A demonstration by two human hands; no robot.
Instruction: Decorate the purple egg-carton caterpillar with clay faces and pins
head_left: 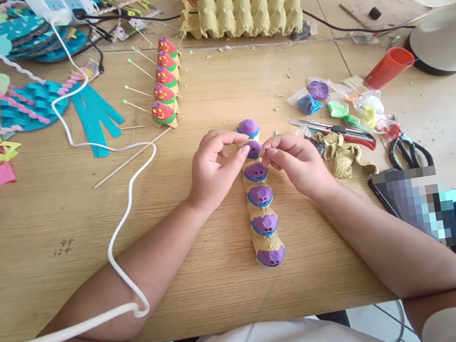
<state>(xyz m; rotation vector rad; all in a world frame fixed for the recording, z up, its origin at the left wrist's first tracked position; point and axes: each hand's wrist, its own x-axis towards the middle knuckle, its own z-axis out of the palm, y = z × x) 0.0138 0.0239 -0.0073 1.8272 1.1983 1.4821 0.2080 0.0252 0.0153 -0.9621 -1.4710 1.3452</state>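
"Purple clay caps 6 domes of that egg-carton strip, lying on the wooden table between the hands. How will it handle?"

"Light and fairly stiff, I'd guess, though the clay may dent. Hold the bare pulp."

"And the grip?"

"Left hand: thumb and forefinger slightly parted at the 2nd dome from the far end. Right hand: fingertips pinched, apparently on a tiny dark bit, too small to identify."

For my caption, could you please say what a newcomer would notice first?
Probably the row of purple, blue-rimmed cardboard cups stands out, its far end between the left hand and right hand. Farther back, leftward, sits a row of red and green smiling cardboard cups.
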